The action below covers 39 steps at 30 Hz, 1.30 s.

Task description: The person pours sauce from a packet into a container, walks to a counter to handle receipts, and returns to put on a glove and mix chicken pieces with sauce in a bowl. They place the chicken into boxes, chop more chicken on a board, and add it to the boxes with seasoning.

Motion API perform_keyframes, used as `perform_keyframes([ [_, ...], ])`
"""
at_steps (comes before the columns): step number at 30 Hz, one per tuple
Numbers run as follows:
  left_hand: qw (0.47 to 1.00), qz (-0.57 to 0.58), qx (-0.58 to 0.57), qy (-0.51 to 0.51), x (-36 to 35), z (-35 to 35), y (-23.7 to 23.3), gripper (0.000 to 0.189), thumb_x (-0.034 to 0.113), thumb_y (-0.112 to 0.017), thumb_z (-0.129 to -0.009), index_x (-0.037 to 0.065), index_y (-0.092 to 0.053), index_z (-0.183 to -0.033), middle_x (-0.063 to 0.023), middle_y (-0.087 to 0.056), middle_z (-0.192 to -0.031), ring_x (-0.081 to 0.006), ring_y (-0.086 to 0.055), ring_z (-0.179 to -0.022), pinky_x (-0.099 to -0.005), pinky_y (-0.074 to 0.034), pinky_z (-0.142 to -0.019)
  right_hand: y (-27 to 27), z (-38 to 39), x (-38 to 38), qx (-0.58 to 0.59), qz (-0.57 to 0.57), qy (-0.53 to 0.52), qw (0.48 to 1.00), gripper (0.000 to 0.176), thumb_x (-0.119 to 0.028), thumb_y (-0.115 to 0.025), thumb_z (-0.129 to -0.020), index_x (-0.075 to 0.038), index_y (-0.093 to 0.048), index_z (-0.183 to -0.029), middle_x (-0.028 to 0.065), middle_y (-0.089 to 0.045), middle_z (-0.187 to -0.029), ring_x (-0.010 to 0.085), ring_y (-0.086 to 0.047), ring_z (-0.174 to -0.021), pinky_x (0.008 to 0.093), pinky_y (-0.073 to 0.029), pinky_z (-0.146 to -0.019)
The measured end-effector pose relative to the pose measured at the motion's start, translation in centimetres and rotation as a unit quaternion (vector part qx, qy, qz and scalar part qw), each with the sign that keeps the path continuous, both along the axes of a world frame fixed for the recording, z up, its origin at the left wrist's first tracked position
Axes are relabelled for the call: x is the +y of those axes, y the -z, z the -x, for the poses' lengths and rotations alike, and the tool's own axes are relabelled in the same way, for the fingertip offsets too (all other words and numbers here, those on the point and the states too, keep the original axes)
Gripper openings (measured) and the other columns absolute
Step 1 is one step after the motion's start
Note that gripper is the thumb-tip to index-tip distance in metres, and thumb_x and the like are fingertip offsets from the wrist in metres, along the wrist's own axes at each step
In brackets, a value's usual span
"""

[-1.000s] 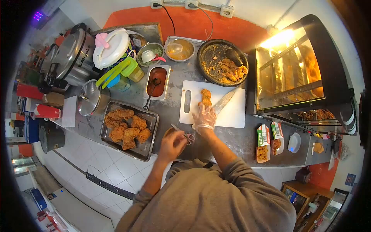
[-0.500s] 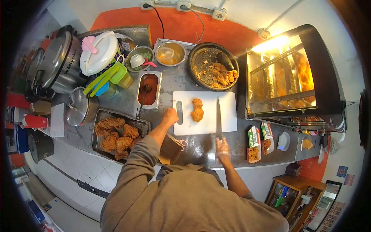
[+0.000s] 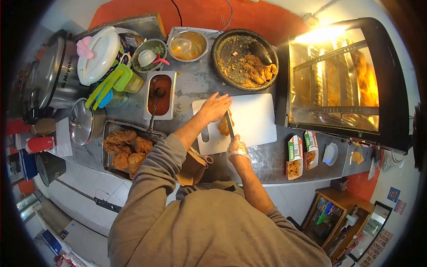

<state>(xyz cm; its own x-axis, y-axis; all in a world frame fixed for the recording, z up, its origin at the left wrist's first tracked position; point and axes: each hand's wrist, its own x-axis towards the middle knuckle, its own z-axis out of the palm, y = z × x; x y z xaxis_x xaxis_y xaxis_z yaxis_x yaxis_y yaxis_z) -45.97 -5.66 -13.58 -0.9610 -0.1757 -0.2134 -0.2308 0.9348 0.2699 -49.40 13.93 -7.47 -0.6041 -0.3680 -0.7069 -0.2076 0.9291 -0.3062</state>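
A piece of fried chicken (image 3: pixel 223 127) lies on the white cutting board (image 3: pixel 259 121), partly covered by my left hand and the blade. My right hand (image 3: pixel 238 149), in a clear plastic glove, is closed around the handle of a knife (image 3: pixel 230 124). The blade runs along the chicken's right side, its tip end by my left hand. Fingers stretched out, my left hand (image 3: pixel 215 108) rests over the chicken's far end; whether its palm presses on the meat or the blade is hidden.
A tray of fried chicken (image 3: pixel 120 155) and a sauce pan with ladle (image 3: pixel 161 91) stand left. Behind the board sits a stone mortar (image 3: pixel 229 66) with crushed chicken. A lit warming cabinet (image 3: pixel 333 80) and filled paper boxes (image 3: pixel 293 162) are right. Scissors (image 3: pixel 205 159) lie near the front edge.
My left hand has moved from the board's left edge onto the chicken, its fingers opening out. My right hand has brought the knife leftward from the board's right part to the chicken.
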Motion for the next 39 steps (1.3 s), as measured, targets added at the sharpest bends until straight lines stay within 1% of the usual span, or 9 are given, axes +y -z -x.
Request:
perform_keyframes([
  [4,0.998,0.005,-0.065,-0.001,1.0,-0.3,0.6,0.074,0.043,-0.040,-0.089,-0.002,-0.024,-0.146,-0.0139,-0.021,-0.155,-0.0231,-0.016,-0.145,-0.0442,-0.010,-0.118,4.0,-0.4,0.3,-0.057,-0.009,0.139,0.989,0.075,-0.055,-0.018,-0.097,0.005,-0.063,-0.101,0.0298,-0.064,-0.098,0.0433,-0.060,-0.098,0.0482,-0.045,-0.083],
  [11,0.993,0.045,-0.113,-0.002,0.3,0.0,0.8,0.077,0.052,-0.030,-0.092,0.001,-0.020,-0.148,-0.0102,-0.016,-0.157,-0.0222,-0.009,-0.146,-0.0449,-0.001,-0.118,7.4,-1.1,0.4,-0.050,0.055,0.153,0.985,0.073,-0.054,-0.023,-0.097,0.006,-0.063,-0.095,0.0270,-0.064,-0.083,0.0424,-0.060,-0.081,0.0475,-0.045,-0.077],
  [14,0.995,0.008,-0.091,-0.037,1.2,0.2,0.7,0.075,0.046,-0.035,-0.091,-0.002,-0.022,-0.147,-0.0140,-0.018,-0.156,-0.0234,-0.012,-0.146,-0.0472,-0.003,-0.118,12.8,-1.3,2.0,0.009,0.061,0.092,0.994,0.060,-0.048,-0.028,-0.099,0.001,-0.061,-0.105,0.0254,-0.065,-0.090,0.0393,-0.061,-0.084,0.0487,-0.045,-0.077],
  [17,0.995,-0.024,-0.080,-0.060,1.2,0.6,-0.6,0.071,0.039,-0.035,-0.091,-0.004,-0.024,-0.146,-0.0157,-0.019,-0.155,-0.0236,-0.015,-0.145,-0.0473,-0.006,-0.118,7.1,0.5,1.7,0.004,0.093,0.035,0.995,0.064,-0.053,-0.027,-0.096,0.000,-0.064,-0.094,0.0292,-0.064,-0.091,0.0442,-0.061,-0.089,0.0515,-0.045,-0.078],
  [21,0.958,-0.126,0.206,-0.156,2.7,-1.7,-6.9,0.066,0.020,-0.044,-0.084,-0.004,-0.030,-0.143,-0.0176,-0.029,-0.151,-0.0283,-0.026,-0.141,-0.0452,-0.015,-0.116,6.3,5.7,3.7,0.031,0.033,0.086,0.995,0.068,-0.059,-0.026,-0.095,-0.004,-0.064,-0.108,0.0269,-0.065,-0.094,0.0413,-0.062,-0.095,0.0493,-0.045,-0.085],
  [24,0.882,-0.215,0.347,-0.235,4.9,-6.7,-10.2,0.057,0.009,-0.050,-0.078,-0.002,-0.045,-0.134,-0.0189,-0.046,-0.138,-0.0319,-0.040,-0.131,-0.0448,-0.027,-0.111,1.3,8.2,2.5,0.019,-0.052,0.030,0.998,0.063,-0.059,-0.032,-0.094,-0.007,-0.060,-0.118,0.0254,-0.061,-0.114,0.0389,-0.059,-0.107,0.0492,-0.043,-0.091],
  [29,0.844,-0.232,0.362,-0.320,8.4,-13.8,-12.3,0.047,0.005,-0.050,-0.079,-0.001,-0.050,-0.126,-0.0174,-0.051,-0.131,-0.0350,-0.044,-0.126,-0.0437,-0.032,-0.108,6.3,6.5,-1.0,0.378,0.036,-0.210,0.901,0.053,-0.050,-0.049,-0.091,-0.014,-0.050,-0.129,0.0184,-0.050,-0.133,0.0387,-0.048,-0.121,0.0505,-0.039,-0.098],
  [35,0.824,-0.222,0.335,-0.398,9.1,-15.8,-12.7,0.037,0.007,-0.051,-0.084,0.001,-0.055,-0.119,-0.0180,-0.054,-0.127,-0.0332,-0.047,-0.123,-0.0425,-0.034,-0.106,4.4,4.1,-8.4,0.145,0.022,-0.217,0.965,0.052,-0.041,-0.059,-0.083,-0.017,-0.053,-0.130,0.0139,-0.052,-0.129,0.0337,-0.043,-0.126,0.0489,-0.025,-0.110],
  [39,0.826,-0.209,0.320,-0.413,9.6,-16.6,-12.0,0.034,0.007,-0.053,-0.085,0.001,-0.056,-0.118,-0.0152,-0.055,-0.125,-0.0319,-0.048,-0.123,-0.0416,-0.035,-0.106,3.4,7.4,-3.5,0.209,0.086,-0.417,0.880,0.045,-0.019,-0.057,-0.082,-0.029,-0.055,-0.126,0.0119,-0.050,-0.132,0.0340,-0.042,-0.127,0.0486,-0.031,-0.108],
])
